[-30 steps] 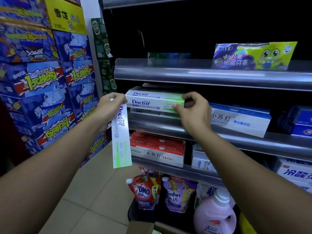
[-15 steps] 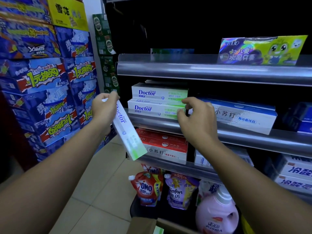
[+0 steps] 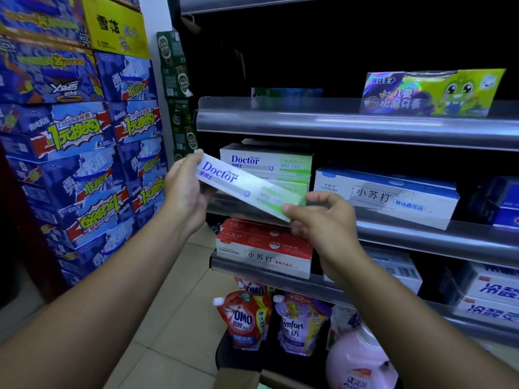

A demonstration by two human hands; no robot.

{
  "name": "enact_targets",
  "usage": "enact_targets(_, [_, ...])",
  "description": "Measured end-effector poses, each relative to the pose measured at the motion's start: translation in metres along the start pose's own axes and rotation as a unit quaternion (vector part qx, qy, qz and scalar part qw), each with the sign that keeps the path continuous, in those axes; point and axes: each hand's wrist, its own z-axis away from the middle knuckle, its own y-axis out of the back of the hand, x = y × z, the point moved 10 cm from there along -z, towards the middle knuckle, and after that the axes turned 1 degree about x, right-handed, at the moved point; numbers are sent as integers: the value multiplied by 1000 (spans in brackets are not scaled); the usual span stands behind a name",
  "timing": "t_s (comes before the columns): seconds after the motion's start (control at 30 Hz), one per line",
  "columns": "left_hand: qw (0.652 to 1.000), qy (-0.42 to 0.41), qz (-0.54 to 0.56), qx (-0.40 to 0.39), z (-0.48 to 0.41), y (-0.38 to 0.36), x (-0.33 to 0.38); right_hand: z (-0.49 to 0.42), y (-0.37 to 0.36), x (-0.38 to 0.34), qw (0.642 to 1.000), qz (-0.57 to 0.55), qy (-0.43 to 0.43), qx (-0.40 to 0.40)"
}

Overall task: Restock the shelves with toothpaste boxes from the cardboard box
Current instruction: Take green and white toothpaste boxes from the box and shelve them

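A white and green Doctor toothpaste box [image 3: 241, 186] is held slanted in front of the middle shelf [image 3: 393, 228]. My left hand [image 3: 186, 192] grips its upper left end and my right hand [image 3: 323, 217] pinches its lower right end. Behind it, two more Doctor boxes [image 3: 269, 161] are stacked on that shelf. Only a flap of the cardboard box [image 3: 241, 379] shows at the bottom edge.
Blue and white toothpaste boxes [image 3: 387, 195] sit right of the Doctor stack. Red boxes [image 3: 264, 245] fill the shelf below. Detergent pouches [image 3: 247, 321] and a pink bottle [image 3: 359, 363] stand at floor level. Stacked blue drink cartons [image 3: 78, 141] wall the left side.
My right hand left the shelved Doctor boxes and took the lower end of the box. My left hand swung that box from hanging down to a slant before the shelf.
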Motion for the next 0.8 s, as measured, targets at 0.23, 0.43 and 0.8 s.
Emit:
enact_targets(0.23, [986,-60,-140,-72,-4,-1,9,-29,23,-33,991,45,85,88])
enact_targets(0.43, [963,-122,-237,-26,-29,-1,28,-51,17,-63,964,172,166,118])
enact_targets(0.8, [905,-123,-408,-18,-55,1,12,-70,11,-46,926,341,106,122])
